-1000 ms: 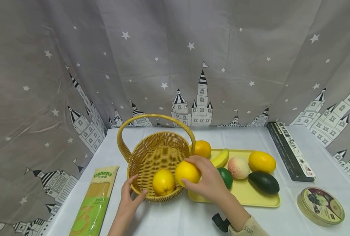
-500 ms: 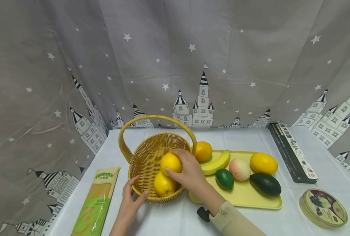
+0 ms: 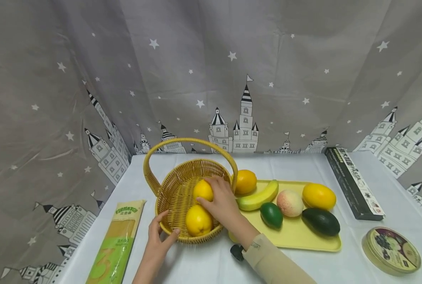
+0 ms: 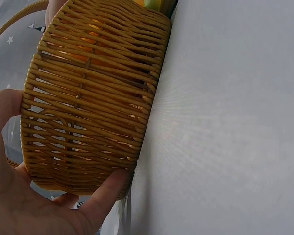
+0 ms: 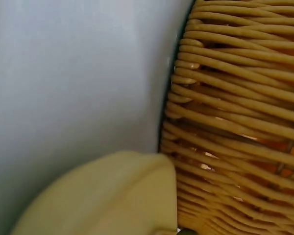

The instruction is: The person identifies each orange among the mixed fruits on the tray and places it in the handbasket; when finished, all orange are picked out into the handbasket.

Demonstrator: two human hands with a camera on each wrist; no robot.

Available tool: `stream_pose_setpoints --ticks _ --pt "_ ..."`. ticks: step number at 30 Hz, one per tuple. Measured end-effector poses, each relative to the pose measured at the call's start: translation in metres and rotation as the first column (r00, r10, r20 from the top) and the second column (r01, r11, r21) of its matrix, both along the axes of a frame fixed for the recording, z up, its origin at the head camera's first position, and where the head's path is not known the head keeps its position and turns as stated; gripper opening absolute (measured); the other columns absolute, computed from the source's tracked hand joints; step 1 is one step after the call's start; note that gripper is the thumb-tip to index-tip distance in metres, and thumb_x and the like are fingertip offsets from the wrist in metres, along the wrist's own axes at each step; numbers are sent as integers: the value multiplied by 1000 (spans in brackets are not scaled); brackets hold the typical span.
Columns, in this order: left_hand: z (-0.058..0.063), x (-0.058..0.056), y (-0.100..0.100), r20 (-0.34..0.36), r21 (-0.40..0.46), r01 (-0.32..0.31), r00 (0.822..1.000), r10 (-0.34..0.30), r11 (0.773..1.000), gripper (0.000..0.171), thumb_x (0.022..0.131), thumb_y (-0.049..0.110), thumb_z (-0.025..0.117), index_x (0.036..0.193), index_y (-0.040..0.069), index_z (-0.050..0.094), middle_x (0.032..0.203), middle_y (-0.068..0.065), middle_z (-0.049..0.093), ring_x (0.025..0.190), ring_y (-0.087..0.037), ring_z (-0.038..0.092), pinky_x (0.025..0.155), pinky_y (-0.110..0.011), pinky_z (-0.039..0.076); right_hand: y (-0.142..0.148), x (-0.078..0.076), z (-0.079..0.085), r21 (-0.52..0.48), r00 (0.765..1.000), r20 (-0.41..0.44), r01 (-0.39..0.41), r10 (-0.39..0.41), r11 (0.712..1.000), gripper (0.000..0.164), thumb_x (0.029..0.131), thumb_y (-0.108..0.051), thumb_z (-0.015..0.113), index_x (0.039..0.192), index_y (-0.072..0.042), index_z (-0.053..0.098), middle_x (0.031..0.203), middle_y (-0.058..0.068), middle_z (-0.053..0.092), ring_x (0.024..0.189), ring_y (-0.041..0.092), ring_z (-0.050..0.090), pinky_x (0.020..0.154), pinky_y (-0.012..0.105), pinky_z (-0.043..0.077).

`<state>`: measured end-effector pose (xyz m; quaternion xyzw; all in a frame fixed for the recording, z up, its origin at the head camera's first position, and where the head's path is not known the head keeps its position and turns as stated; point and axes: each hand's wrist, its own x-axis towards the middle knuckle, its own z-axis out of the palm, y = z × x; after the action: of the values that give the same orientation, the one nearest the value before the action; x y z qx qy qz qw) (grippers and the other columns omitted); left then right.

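Note:
A wicker basket with a tall arched handle stands left of the yellow tray. My left hand grips its near-left rim; in the left wrist view its thumb and fingers lie around the woven wall. Inside the basket, my right hand holds a round yellow-orange fruit between thumb and fingers. Another yellow fruit, dimpled at its near end, lies just in front of it against the near wall. In the right wrist view, only sleeve, cloth and the basket's outer weave show.
The yellow tray carries a banana, a green lime-like fruit, a peach, a yellow mango-like fruit and an avocado. An orange sits beside the handle. Spaghetti, a pasta box and a round tin flank them.
My right hand has carried the round yellow-orange fruit left from over the tray's edge, then down into the basket behind the other fruit. My left hand stays on the rim.

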<state>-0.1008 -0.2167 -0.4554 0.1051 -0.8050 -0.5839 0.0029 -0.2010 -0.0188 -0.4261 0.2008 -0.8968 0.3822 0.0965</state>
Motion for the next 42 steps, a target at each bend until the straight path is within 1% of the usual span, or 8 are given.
stream_pose_setpoints --ticks 6,10,17,19,24,31,38,42 --pt "1 0 -1 -3 -5 2 1000 -2 1000 73 92 28 66 149 13 23 156 -23 2 138 -54 10 108 -64 20 -5 -3 1 82 999 32 36 -39 996 64 86 -41 71 139 -13 49 141 13 42 124 32 44 101 48 42" --pt "0 0 -1 -14 -2 10 1000 -10 1000 73 92 26 66 149 12 22 155 -23 2 137 -54 10 108 -64 21 -7 -3 1 145 998 14 51 -54 988 64 85 -41 72 138 -11 50 140 16 43 122 36 45 99 50 44" --pt "-1 -1 -1 -5 -5 11 1000 -11 1000 76 91 32 67 149 12 22 155 -23 2 137 -56 10 107 -67 21 -8 -1 -2 314 997 -45 70 -58 947 64 83 -46 72 134 -11 54 129 16 53 110 36 53 89 49 49" --pt "-1 -1 0 -4 -1 9 1000 -9 1000 77 90 34 68 149 13 23 155 -23 2 137 -56 10 107 -67 20 -9 0 -3 347 997 -59 75 -59 935 64 83 -48 71 133 -10 55 126 16 54 107 35 54 86 48 50" --pt "1 0 0 9 8 0 1000 0 1000 78 89 37 68 148 13 23 156 -22 2 138 -54 9 107 -67 20 -11 0 -3 400 996 -63 87 -68 913 67 84 -51 68 134 -9 54 127 15 55 107 35 55 86 48 50" --pt "2 -1 0 30 0 -3 1000 3 1000 78 89 36 68 149 13 23 155 -22 1 138 -54 8 108 -67 18 -11 0 -2 436 995 -71 94 -70 895 68 85 -54 66 135 -9 53 127 14 55 108 34 55 86 47 51" --pt "1 -3 -2 32 18 6 999 -7 1000 78 90 35 67 149 14 21 155 -22 0 137 -54 8 107 -68 18 -11 -1 -3 418 994 -91 96 -63 903 65 85 -51 66 133 -9 54 125 13 56 110 32 54 87 45 51" --pt "-2 -3 -2 60 17 4 998 -5 1000 80 90 37 67 150 14 20 155 -23 -1 137 -55 6 107 -69 15 -10 1 -5 413 994 -90 90 -58 906 64 85 -50 66 133 -9 55 126 13 56 112 32 54 88 45 51"
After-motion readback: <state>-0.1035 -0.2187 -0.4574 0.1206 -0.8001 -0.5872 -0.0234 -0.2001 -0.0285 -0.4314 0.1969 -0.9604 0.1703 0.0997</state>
